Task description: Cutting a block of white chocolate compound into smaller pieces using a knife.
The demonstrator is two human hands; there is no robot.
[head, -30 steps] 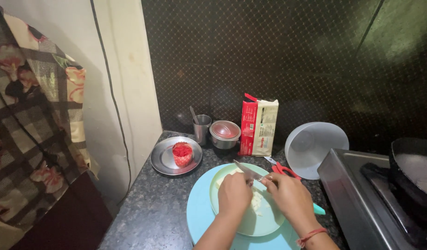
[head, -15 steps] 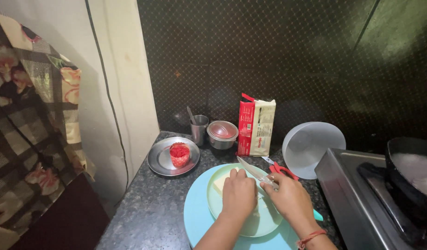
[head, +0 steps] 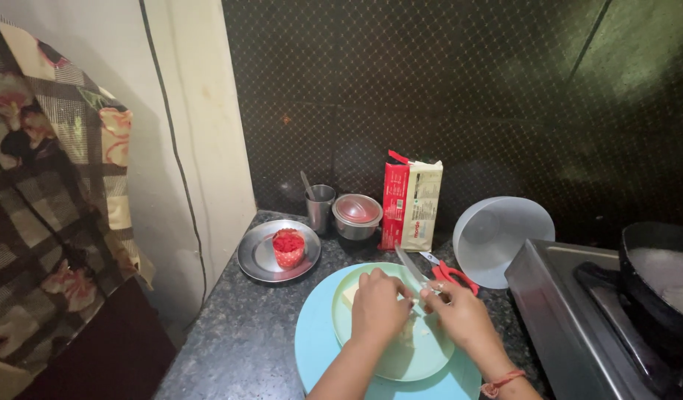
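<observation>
Head cam, lower centre of frame: right hand point(head: 463, 315) has its fingers point(head: 436, 290) curled tight round the handle of a knife point(head: 413, 270), blade pointing up-left toward the back of the table. Left hand point(head: 378, 307) lies palm down just left of it, fingers bent and pressing onto a pale yellowish block point(head: 350, 295), prob. butter or cheese; can't tell if they grip it or only hold it down, since the hand covers most of it. Both hands nearly touch over the block. Red thread band point(head: 502, 382) on the right wrist.

Block sits on a light green plate point(head: 400, 363), and that plate rests on a bigger light blue round plate point(head: 315, 348) on the dark speckled table point(head: 237, 333).

Just right of the knife tip: red-handled scissors point(head: 452, 274), lying flat. Behind them, a white plastic bowl point(head: 501, 237) tipped on its side, opening facing the cam.

Back centre: upright red and cream packet point(head: 410, 206), a lidded steel container point(head: 356, 215) to its left, then a steel cup point(head: 320, 207) w/ a spoon in it. Left centre: steel plate point(head: 260, 259) carrying a small red cup point(head: 288, 248).

Right edge: steel stove point(head: 571, 311) w/ a dark pan point(head: 660, 274) holding sth pale. Far left: patterned cloth point(head: 52, 207) by the wall.
</observation>
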